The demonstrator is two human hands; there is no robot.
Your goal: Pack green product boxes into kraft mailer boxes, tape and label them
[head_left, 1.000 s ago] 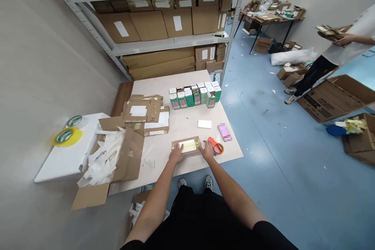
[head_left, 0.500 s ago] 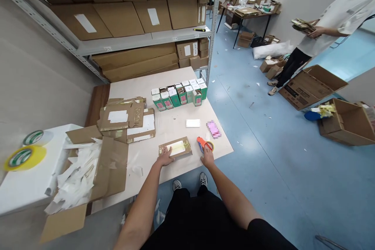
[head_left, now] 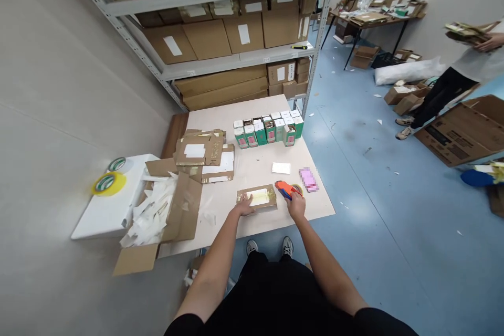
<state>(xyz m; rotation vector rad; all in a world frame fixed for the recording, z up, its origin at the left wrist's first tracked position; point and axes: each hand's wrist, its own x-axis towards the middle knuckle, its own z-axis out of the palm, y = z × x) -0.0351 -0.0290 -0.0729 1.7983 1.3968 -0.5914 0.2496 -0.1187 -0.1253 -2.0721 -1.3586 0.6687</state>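
Pale table (head_left: 258, 172), tape dispenser (head_left: 284, 187) partly hidden by right hand (head_left: 296, 206), co-worker (head_left: 447, 85) cropped

One tape dispenser (head_left: 285, 188) (orange), two loose rolls (head_left: 117, 184)

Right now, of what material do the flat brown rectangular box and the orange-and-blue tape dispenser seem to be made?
Flat brown rectangular box: probably matte cardboard, from its dull brown surface. Orange-and-blue tape dispenser: likely plastic, from its bright, even colours; finish unclear.
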